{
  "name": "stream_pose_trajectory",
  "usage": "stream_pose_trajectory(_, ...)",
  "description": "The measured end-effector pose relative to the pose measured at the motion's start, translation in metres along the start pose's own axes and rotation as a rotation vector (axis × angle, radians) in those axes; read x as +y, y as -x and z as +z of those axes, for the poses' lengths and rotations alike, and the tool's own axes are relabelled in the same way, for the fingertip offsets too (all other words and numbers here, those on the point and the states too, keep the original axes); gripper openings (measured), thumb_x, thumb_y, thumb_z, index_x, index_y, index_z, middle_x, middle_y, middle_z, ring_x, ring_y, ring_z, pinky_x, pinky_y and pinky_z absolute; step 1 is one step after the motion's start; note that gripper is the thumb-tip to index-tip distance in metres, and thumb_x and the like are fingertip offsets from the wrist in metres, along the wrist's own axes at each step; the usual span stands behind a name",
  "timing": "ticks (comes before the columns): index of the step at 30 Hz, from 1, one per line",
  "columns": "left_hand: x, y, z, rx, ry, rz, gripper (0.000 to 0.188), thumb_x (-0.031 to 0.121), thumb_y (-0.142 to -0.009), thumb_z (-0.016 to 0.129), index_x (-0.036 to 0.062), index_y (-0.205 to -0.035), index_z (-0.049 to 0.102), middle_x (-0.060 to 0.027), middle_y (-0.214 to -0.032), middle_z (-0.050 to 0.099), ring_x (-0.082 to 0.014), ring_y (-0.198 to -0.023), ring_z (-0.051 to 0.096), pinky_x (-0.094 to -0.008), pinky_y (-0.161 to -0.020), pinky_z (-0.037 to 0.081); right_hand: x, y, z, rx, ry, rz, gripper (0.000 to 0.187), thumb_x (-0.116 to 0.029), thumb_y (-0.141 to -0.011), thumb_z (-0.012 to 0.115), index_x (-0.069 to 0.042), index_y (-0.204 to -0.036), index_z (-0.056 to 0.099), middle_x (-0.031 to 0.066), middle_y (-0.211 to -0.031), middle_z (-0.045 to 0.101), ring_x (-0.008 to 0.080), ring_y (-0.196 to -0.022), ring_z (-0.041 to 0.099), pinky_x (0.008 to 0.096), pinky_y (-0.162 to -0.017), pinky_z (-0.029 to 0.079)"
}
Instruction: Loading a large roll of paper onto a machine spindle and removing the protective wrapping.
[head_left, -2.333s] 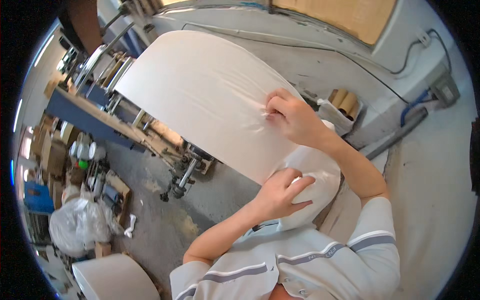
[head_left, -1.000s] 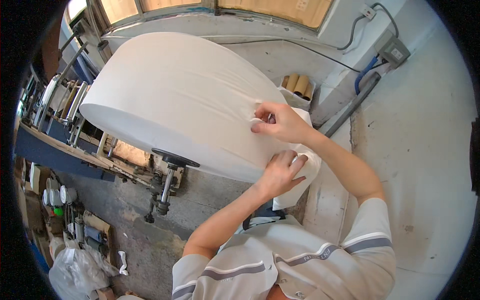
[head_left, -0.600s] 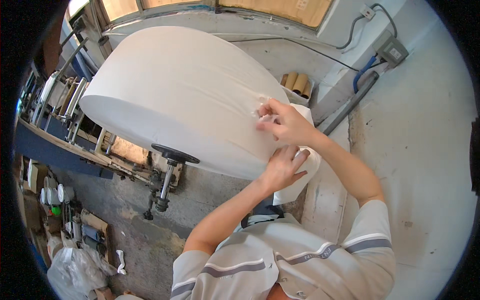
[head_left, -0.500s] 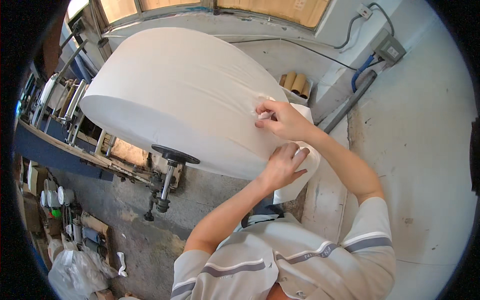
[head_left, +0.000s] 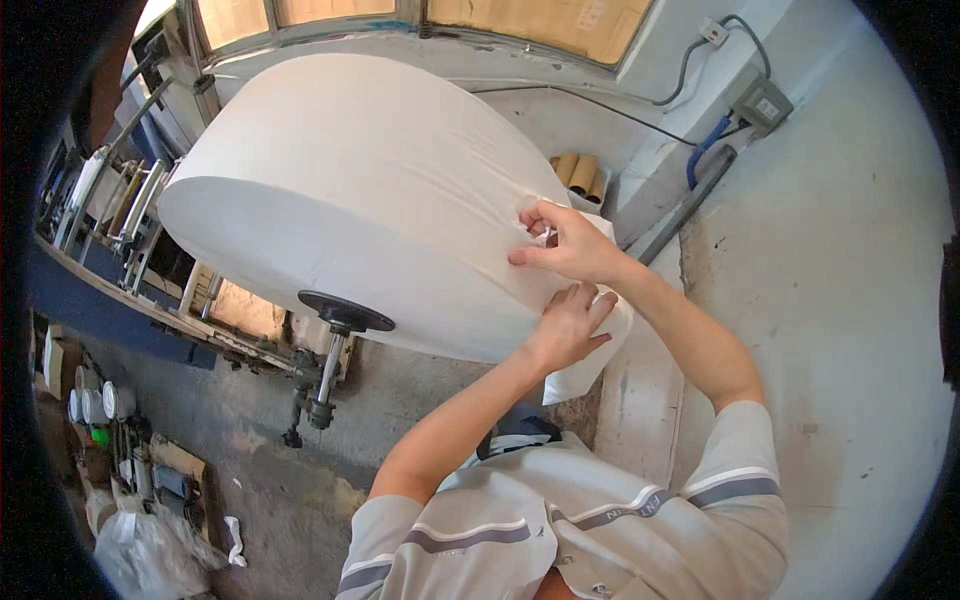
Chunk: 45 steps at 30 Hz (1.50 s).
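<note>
A huge white roll (head_left: 330, 150) of thin sheet material lies across a metal shaft (head_left: 330, 365) with a black round flange (head_left: 347, 312) against its side. Its outer layer is wrinkled and torn on the right. At the torn spot my right hand (head_left: 572, 245) has its fingers curled into the sheet, the thumb resting on the surface below and a crumpled bit showing between. Just under it, my left hand (head_left: 572, 328) is closed at the roll's lower right edge, its fingers bent over the white sheet. A loose end (head_left: 577, 382) of the sheet hangs beside the left wrist.
Machine rollers and a frame (head_left: 140, 225) stand at the left. Brown cardboard tubes (head_left: 580, 175) sit in a box behind the roll. A grey electrical box (head_left: 760, 100) with cables is on the wall. Clear plastic bags (head_left: 150, 550) and cans (head_left: 100, 403) lie at the lower left.
My right thumb has moved away from the fingertips, and the hole in the sheet looks wider. My left hand stays almost in place. The whole view has shifted slightly.
</note>
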<state>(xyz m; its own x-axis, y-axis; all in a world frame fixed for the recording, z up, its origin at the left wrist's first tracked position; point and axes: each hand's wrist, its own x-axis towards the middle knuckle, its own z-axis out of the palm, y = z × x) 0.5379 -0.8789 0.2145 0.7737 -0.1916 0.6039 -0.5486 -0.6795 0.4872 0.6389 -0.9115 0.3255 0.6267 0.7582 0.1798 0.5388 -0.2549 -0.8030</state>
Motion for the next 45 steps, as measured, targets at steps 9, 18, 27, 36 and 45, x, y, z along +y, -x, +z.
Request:
stream_pose_trajectory(9, -0.006, 0.003, 0.004, -0.053, 0.045, 0.015, 0.068, 0.03, -0.077, 0.079, 0.0076, -0.134, 0.049, -0.0229, -0.132, 0.047, -0.0443, -0.119, 0.05, -0.0551, -0.097, 0.044, -0.013, 0.004, 0.0, -0.13, 0.058, 0.2, 0.048, -0.036, -0.069, 0.086, 0.0, -0.086, 0.059, 0.0034, -0.075, 0.053, 0.0137, -0.072, 0.051, 0.0311, -0.064, 0.043)
stream_pose_trajectory(18, -0.011, 0.009, 0.009, -0.04, -0.179, 0.059, 0.073, 0.04, -0.082, 0.073, 0.0038, -0.139, 0.047, -0.0229, -0.13, 0.052, -0.0446, -0.118, 0.051, -0.0579, -0.095, 0.045, -0.019, 0.005, 0.019, -0.032, 0.208, -0.008, 0.063, -0.038, -0.059, 0.092, 0.002, -0.099, 0.063, 0.0084, -0.091, 0.061, 0.0168, -0.087, 0.058, 0.0309, -0.075, 0.048)
stream_pose_trajectory(27, -0.015, 0.01, 0.009, -0.042, -0.127, 0.088, 0.068, 0.041, -0.086, 0.069, 0.0046, -0.139, 0.048, -0.02, -0.133, 0.054, -0.0396, -0.124, 0.051, -0.0563, -0.102, 0.041, -0.038, 0.012, 0.024, -0.158, 0.17, 0.248, 0.039, -0.016, -0.069, 0.087, 0.001, -0.098, 0.065, 0.0035, -0.088, 0.063, 0.0097, -0.082, 0.057, 0.0273, -0.069, 0.047)
stream_pose_trajectory(36, -0.015, 0.011, 0.014, 0.097, -0.159, 0.128, 0.051, 0.036, -0.093, 0.061, 0.0091, -0.136, 0.052, -0.0108, -0.13, 0.055, -0.0304, -0.121, 0.05, -0.0488, -0.103, 0.036, -0.033, 0.023, 0.042, -0.09, 0.054, 0.182, 0.034, -0.009, -0.074, 0.083, 0.001, -0.099, 0.063, 0.0048, -0.087, 0.064, 0.0101, -0.082, 0.059, 0.0275, -0.071, 0.049)
stream_pose_trajectory(45, -0.009, 0.007, 0.001, 0.141, 0.417, -0.017, 0.025, 0.027, -0.096, 0.056, 0.0129, -0.116, 0.057, -0.0049, -0.089, 0.043, -0.0205, -0.086, 0.045, -0.0385, -0.075, 0.036, -0.068, 0.027, 0.065, 0.265, 0.409, -0.148, 0.038, -0.016, -0.073, 0.084, 0.001, -0.079, 0.05, 0.0141, -0.071, 0.053, 0.0254, -0.057, 0.051, 0.0368, -0.055, 0.043)
